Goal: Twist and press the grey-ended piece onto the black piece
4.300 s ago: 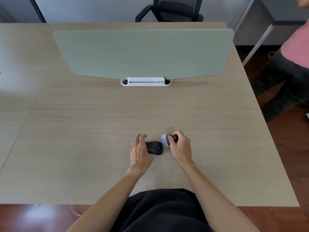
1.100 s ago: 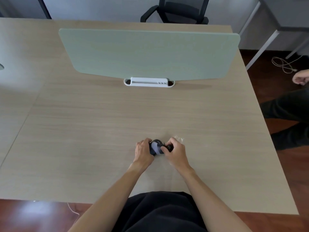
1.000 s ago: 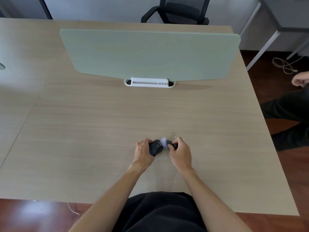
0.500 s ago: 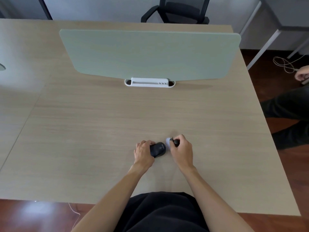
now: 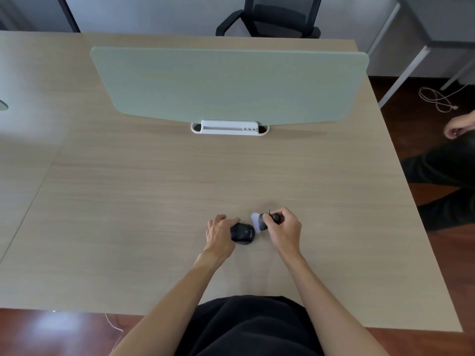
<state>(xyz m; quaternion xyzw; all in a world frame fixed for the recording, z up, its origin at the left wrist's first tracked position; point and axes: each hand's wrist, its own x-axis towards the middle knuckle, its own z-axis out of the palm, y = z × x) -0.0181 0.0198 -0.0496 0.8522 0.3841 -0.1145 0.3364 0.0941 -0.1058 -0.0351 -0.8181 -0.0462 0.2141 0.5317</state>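
A: Delta vs 0.5 s ago?
B: Small. Left hand curled round the black mouse, same near-centre spot on the desk. Right hand pinching the small brush, pale head just right of the mouse, apart.
A: Surroundings?
B: Green divider panel far, white clip base. Office chair behind. 2nd person's hand far right.

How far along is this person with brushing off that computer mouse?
Done: nothing visibly finished; no dust or clean patch shows. In hand: the left hand holds the black mouse on the table, and the right hand grips a small brush whose pale bristles sit just beside the mouse, apparently not touching. Left: probably more brushing, though I can't tell how much.
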